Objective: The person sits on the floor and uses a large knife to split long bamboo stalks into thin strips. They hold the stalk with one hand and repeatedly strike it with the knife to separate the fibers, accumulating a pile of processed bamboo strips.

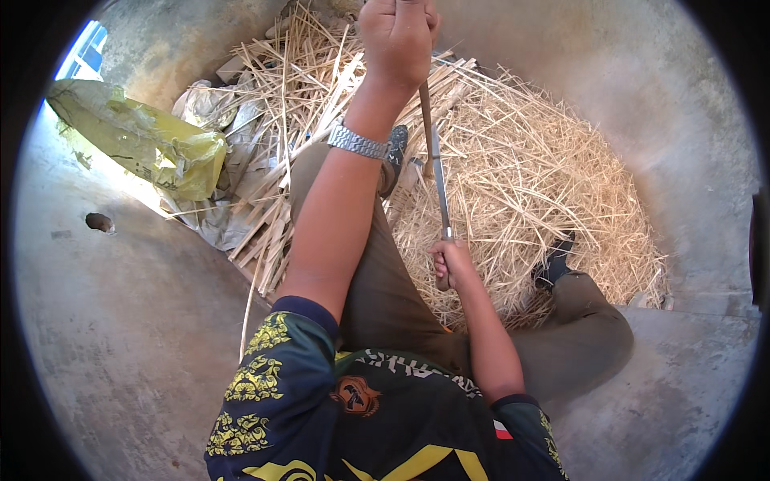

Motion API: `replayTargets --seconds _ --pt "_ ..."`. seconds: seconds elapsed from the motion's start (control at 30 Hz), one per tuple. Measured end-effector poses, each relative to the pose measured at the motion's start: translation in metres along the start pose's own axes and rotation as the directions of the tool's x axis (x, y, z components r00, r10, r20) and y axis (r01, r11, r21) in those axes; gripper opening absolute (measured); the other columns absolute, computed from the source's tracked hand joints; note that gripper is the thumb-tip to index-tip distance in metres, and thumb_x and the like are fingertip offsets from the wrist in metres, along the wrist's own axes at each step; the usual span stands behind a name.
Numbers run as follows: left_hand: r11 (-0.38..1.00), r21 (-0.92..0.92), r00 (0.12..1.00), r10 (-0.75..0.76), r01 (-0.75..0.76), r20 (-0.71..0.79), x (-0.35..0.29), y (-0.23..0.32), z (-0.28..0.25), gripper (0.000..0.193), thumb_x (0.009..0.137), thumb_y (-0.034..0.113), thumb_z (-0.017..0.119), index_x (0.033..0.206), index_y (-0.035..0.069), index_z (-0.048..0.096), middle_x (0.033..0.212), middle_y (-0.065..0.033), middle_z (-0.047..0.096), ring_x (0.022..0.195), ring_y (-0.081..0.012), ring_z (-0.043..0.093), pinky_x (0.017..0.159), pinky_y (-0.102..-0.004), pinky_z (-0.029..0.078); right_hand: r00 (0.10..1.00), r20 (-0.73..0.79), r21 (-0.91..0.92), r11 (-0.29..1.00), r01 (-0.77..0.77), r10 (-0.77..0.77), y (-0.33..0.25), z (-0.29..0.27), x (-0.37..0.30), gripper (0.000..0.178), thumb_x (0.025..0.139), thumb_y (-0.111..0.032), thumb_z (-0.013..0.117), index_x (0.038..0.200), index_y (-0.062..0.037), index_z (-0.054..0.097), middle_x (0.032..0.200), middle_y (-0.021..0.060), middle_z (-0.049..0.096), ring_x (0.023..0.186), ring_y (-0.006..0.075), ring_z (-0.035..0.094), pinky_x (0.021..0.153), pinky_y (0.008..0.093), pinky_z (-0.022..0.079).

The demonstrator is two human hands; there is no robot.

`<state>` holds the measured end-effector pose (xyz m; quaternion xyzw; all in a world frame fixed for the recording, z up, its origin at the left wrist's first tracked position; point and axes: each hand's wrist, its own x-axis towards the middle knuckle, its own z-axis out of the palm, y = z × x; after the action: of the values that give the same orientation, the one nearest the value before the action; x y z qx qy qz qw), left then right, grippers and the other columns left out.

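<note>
Gripping the knife (pixel 440 188), the right hand (pixel 454 263) sits over the near part of the shavings heap (pixel 553 180), blade pointing away beside a brown strip (pixel 426 116) that the closed left hand (pixel 399 38) apparently holds

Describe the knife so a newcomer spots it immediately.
Find the pale heap of shavings right of centre. Along its left side, the right hand grips the knife by its brown handle, blade pointing up the picture. Its grey metal blade sets it apart from the brown strip beside it.
</note>
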<state>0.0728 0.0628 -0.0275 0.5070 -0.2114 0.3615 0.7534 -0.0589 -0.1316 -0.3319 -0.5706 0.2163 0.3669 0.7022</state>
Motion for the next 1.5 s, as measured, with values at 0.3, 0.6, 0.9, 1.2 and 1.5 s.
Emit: replayTargets --seconds 0.3,0.6,0.9,1.2,1.5 --pt "0.996 -0.070 0.997 -0.053 0.050 -0.052 0.007 -0.016 -0.014 0.037 0.109 0.038 0.044 0.080 0.015 0.043 0.062 0.0062 0.036 0.044 -0.0035 0.029 0.037 -0.0214 0.022 0.938 0.337 0.389 0.894 -0.221 0.085 0.005 0.004 -0.006 0.019 0.084 -0.004 0.057 0.072 -0.0117 0.045 0.052 -0.0031 0.043 0.038 0.0089 0.037 0.038 0.0279 0.033" --pt "0.977 -0.207 0.996 0.030 -0.048 -0.090 0.011 -0.001 -0.047 0.037 0.110 0.035 0.041 0.079 0.014 0.041 0.062 0.0057 0.030 0.047 -0.0039 0.024 0.040 -0.0232 0.022 0.910 0.027 0.413 0.833 0.367 -0.414 -0.077 0.007 -0.062 0.018 0.087 -0.002 0.057 0.077 -0.0117 0.045 0.052 -0.0025 0.043 0.037 0.0093 0.038 0.038 0.0276 0.035" --pt "0.991 0.123 0.992 0.061 -0.047 -0.112 -0.009 0.006 0.012 0.037 0.110 0.035 0.042 0.080 0.014 0.042 0.060 0.0051 0.036 0.046 -0.0032 0.031 0.038 -0.0205 0.024 0.802 -0.038 0.274 0.766 0.581 -0.595 -0.094 0.026 -0.090 0.021 0.086 -0.003 0.066 0.075 -0.0076 0.049 0.055 -0.0009 0.046 0.041 0.0075 0.042 0.040 0.0240 0.034" --pt "0.985 0.149 0.990 0.102 -0.087 -0.096 -0.001 -0.013 0.018 0.037 0.110 0.034 0.040 0.080 0.013 0.043 0.061 0.0063 0.034 0.045 -0.0026 0.028 0.038 -0.0202 0.023 0.596 -0.099 0.051 0.594 0.803 -0.797 -0.087 0.025 -0.084 0.026 0.091 -0.001 0.064 0.071 -0.0086 0.049 0.056 -0.0032 0.048 0.046 0.0051 0.043 0.045 0.0233 0.032" --pt "0.962 0.208 0.984 0.166 -0.175 0.060 -0.023 -0.031 0.023 0.043 0.109 0.038 0.041 0.077 0.009 0.039 0.058 0.0029 0.033 0.043 -0.0046 0.027 0.038 -0.0230 0.022 0.851 -0.307 -0.715 0.693 0.089 -0.426 0.028 -0.019 0.040 0.030 0.076 -0.026 0.069 0.072 0.0033 0.069 0.064 0.0163 0.065 0.058 0.0282 0.063 0.060 0.0439 0.049"
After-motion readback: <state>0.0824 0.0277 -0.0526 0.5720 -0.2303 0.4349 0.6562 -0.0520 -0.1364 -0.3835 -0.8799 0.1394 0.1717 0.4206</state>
